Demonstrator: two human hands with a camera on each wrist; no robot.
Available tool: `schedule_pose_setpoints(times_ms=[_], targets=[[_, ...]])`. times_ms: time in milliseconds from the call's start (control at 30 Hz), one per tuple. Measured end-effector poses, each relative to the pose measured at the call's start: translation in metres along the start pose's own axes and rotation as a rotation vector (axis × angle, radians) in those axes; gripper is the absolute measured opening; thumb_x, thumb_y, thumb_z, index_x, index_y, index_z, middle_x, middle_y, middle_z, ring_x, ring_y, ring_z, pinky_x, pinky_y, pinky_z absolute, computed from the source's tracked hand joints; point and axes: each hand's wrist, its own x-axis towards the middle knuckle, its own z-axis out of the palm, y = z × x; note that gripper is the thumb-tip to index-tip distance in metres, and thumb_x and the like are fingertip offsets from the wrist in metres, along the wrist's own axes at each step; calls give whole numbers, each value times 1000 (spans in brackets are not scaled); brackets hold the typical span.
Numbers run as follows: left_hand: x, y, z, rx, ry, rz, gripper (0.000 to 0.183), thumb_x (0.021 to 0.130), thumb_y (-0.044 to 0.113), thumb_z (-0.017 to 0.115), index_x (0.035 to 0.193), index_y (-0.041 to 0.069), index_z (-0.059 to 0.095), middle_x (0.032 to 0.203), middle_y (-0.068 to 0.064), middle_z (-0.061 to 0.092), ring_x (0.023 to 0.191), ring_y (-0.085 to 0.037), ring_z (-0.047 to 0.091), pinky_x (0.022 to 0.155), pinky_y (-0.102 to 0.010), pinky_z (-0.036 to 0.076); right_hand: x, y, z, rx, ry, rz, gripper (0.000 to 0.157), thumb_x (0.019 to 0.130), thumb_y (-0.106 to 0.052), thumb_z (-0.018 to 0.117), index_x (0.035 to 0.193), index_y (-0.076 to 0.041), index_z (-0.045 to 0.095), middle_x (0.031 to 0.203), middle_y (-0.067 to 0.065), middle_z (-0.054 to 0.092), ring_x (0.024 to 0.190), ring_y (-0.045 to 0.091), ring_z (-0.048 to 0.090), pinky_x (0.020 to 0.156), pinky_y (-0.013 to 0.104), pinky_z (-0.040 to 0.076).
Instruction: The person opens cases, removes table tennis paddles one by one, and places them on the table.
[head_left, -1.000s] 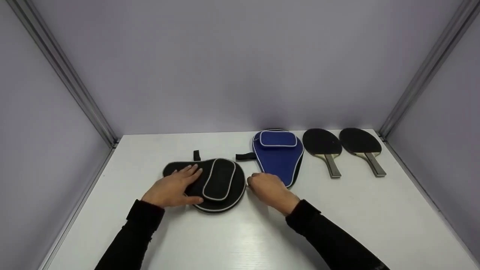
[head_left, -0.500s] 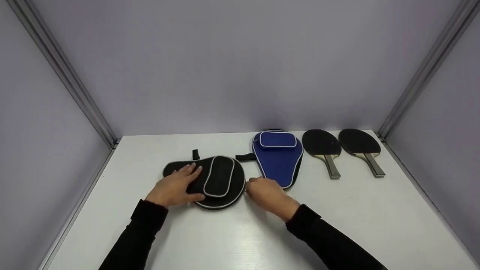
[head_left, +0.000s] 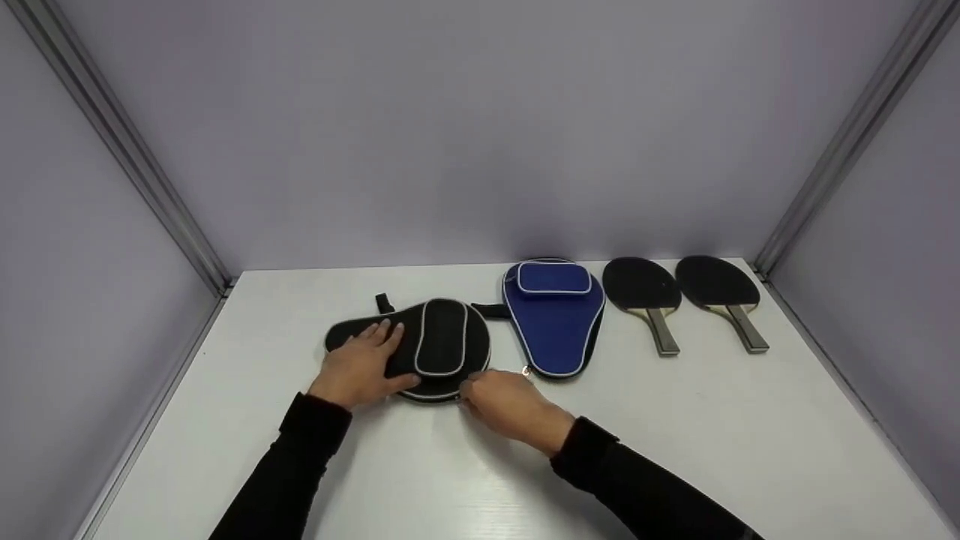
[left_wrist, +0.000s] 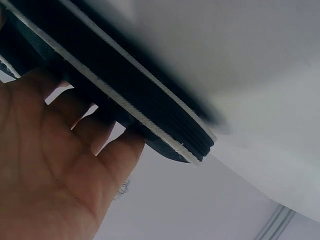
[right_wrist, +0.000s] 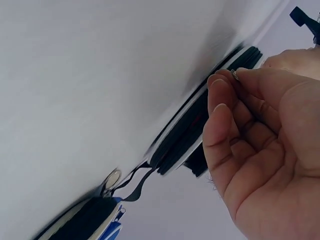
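A black table tennis bat case (head_left: 476, 345) with white piping and a raised pocket lies on the white table, its narrow end to the left. My left hand (head_left: 364, 369) rests on that narrow end with its fingers spread and straight. In the left wrist view the fingers (left_wrist: 122, 150) lie over the case's edge. At the near right rim, my right hand (head_left: 510, 405) pinches a small metal zipper pull (right_wrist: 234, 75) between thumb and forefinger, beside the case's zipped side. Close to the right hand lies a blue bat case (head_left: 553, 330) with its own ring-shaped zipper pull (head_left: 526, 370).
Two black table tennis bats (head_left: 643, 283) lie side by side at the back right, handles toward me. A black strap (head_left: 491, 310) runs between the two cases, and a short black loop (head_left: 384, 303) sticks out behind the black case. Grey panels stand around the table.
My right hand has moved left and nearer along the black case's rim with the zipper pull. The black case has turned slightly anticlockwise, and my left hand has shifted slightly right with it.
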Motion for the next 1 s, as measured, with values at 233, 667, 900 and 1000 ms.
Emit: schedule_pose_setpoints(times_ms=[233, 667, 900, 1000], targets=[[1, 2, -1, 35, -11, 8, 102, 111, 68, 70, 181, 1, 39, 189, -25, 38, 177, -49, 39, 144, -67, 37, 8, -3, 3, -2, 43, 56, 16, 101, -14, 87, 88, -12, 80, 89, 6, 83, 79, 30, 82, 62, 45, 67], [-14, 1, -11, 7, -25, 98, 89, 115, 59, 68, 179, 1, 45, 186, -24, 46, 174, -47, 46, 140, -65, 44, 5, 25, -3, -2, 76, 129, 19, 102, -6, 84, 85, -8, 76, 88, 13, 82, 81, 38, 83, 65, 55, 69], [-21, -1, -18, -8, -95, 161, 88, 115, 58, 70, 180, 5, 45, 188, -22, 43, 175, -47, 43, 137, -68, 48, 6, 43, -4, 27, 46, 201, 13, 103, -4, 82, 90, -4, 78, 93, 17, 83, 83, 44, 83, 67, 61, 70], [-25, -1, -21, -14, -128, 179, 86, 114, 59, 72, 180, 10, 47, 188, -22, 42, 176, -49, 42, 134, -72, 49, 7, 49, -4, 34, 43, 226, 11, 103, -4, 82, 92, -3, 79, 94, 17, 83, 83, 45, 82, 69, 62, 71]])
